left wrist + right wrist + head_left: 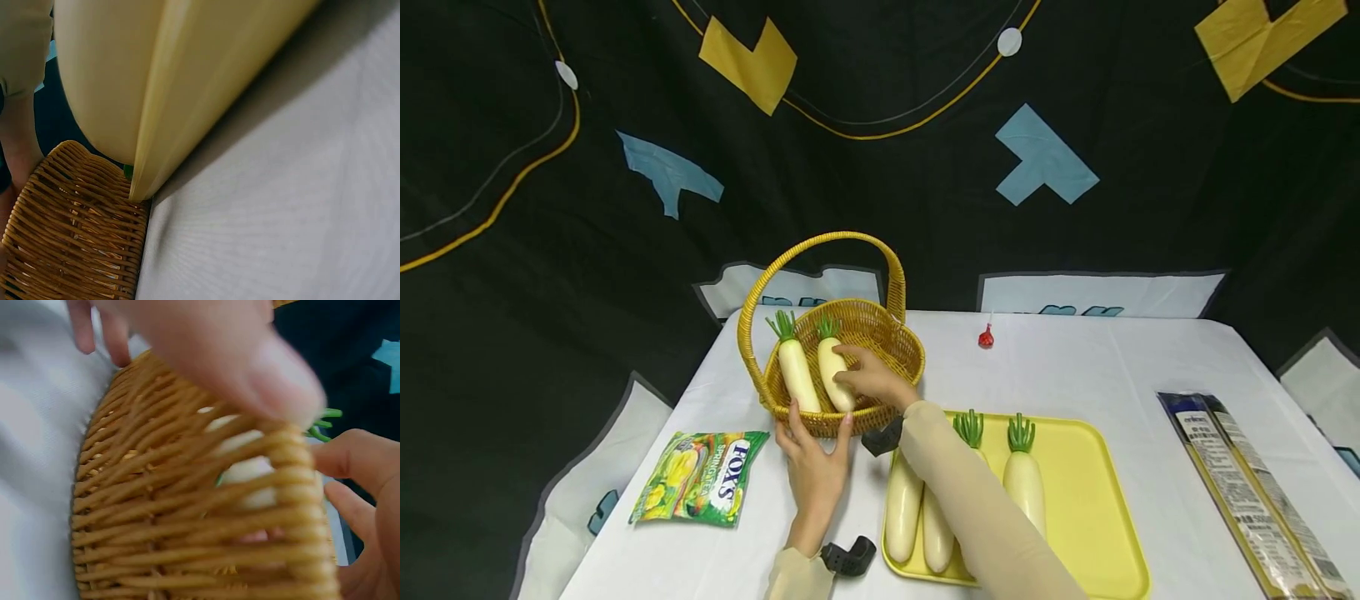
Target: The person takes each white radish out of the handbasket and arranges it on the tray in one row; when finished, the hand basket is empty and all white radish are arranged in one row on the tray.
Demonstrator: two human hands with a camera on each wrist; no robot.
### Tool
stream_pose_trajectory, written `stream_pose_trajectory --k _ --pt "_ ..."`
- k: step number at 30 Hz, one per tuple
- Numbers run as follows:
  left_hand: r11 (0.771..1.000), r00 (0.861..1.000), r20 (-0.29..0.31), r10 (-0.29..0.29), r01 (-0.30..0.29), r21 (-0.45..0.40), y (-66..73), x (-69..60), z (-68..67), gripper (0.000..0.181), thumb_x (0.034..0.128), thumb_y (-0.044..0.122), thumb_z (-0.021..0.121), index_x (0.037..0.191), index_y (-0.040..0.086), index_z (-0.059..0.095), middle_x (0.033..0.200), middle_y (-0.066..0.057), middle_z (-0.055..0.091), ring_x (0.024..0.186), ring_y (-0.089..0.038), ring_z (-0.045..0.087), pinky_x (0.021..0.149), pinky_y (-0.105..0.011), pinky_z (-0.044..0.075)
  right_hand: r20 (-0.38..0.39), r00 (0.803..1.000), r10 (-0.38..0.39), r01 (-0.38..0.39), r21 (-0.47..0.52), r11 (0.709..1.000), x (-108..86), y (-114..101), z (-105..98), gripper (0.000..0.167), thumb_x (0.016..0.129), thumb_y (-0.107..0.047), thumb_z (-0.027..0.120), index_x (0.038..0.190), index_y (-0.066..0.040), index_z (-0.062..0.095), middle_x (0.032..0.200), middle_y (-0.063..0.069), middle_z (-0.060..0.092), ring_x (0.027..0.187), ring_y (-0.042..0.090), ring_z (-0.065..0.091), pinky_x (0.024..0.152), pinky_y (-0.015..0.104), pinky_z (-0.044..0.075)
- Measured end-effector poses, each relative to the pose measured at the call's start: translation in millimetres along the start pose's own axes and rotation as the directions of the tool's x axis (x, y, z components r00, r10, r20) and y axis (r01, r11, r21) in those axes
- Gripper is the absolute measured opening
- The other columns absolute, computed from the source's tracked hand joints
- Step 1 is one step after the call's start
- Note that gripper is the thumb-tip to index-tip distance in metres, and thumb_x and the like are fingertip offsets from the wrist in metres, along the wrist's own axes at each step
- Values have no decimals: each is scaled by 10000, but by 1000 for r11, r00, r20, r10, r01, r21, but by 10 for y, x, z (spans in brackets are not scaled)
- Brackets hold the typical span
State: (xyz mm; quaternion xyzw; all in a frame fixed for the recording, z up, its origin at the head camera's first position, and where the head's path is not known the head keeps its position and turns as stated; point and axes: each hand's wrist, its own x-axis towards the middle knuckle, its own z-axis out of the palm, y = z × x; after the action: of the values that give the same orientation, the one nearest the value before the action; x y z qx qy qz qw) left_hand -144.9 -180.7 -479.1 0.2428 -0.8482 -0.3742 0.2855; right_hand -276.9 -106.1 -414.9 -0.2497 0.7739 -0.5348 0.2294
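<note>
Radish under hand: the white radish (pixel 828 372) lies in the basket (pixel 916 354), leaf end toward the far side, root end near the front rim, body tilted along the weave.
Right hand: fingertips of the right hand (pixel 880 377) touch the upper face of this radish; thumb and finger stand apart. Whether they pinch it or only rest on it cannot be told.
Left hand: the left hand (pixel 815 462) is spread wide, finger and thumb touching the front of the basket; no radish is in it.
Handling estimate: body probably stiff and fairly light; the smooth, glossy skin may slip under dry fingertips. The green leaf tuft (pixel 829 326) looks the more fragile part.
Hold point: take the thick middle of the body, thumb and fingers on opposite sides; avoid lifting by the tuft.
Basket contents: two radishes, side by side; the second radish (pixel 798 375) leans against the front rim. The arched handle (pixel 842 236) stands upright.
Tray contents: the yellow tray (pixel 1093 500) bears at least three radishes (pixel 1024 487); the right sleeve (pixel 970 500) covers part of them, so the exact count cannot be told.
Tray position: on the white cloth (pixel 1060 358), just beside the basket.
Candy bag: the green FOX'S bag (pixel 700 477) lies flat near the left hand.
</note>
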Motion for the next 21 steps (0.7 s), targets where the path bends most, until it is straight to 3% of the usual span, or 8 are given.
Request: stream_pose_trajectory --k 4,8,15,21 --pt "1000 1000 1 4 -4 -5 3 4 8 881 782 549 607 1444 200 143 1415 -303 142 1016 -537 475 782 -592 417 -21 1000 7 -6 44 999 -67 -56 -111 523 873 -131 559 1369 -160 395 959 130 569 735 135 533 748 387 528" --pt "1000 1000 11 12 -12 -9 -1 10 16 887 784 553 601 1446 192 134 1408 -313 142 1017 -538 475 780 -593 420 -56 998 10 -7 57 998 -155 -67 -280 521 864 -181 579 1351 -260 412 1126 132 521 887 172 550 780 341 523" --pt "1000 1000 20 -2 2 -16 -19 35 0 897 781 562 599 1449 205 120 1429 -299 108 1041 -539 456 767 -602 421 -94 994 -51 60 101 993 -416 -111 -564 536 845 -163 580 1328 -328 420 1179 110 508 1022 188 524 776 306 514" --pt "1000 999 47 -12 13 -23 -24 29 15 908 782 580 583 1454 205 101 1437 -297 90 1058 -538 446 770 -599 419 -129 990 -61 77 129 989 -808 -66 -811 538 857 -142 581 1342 -301 411 1184 143 514 1024 204 537 761 305 522"
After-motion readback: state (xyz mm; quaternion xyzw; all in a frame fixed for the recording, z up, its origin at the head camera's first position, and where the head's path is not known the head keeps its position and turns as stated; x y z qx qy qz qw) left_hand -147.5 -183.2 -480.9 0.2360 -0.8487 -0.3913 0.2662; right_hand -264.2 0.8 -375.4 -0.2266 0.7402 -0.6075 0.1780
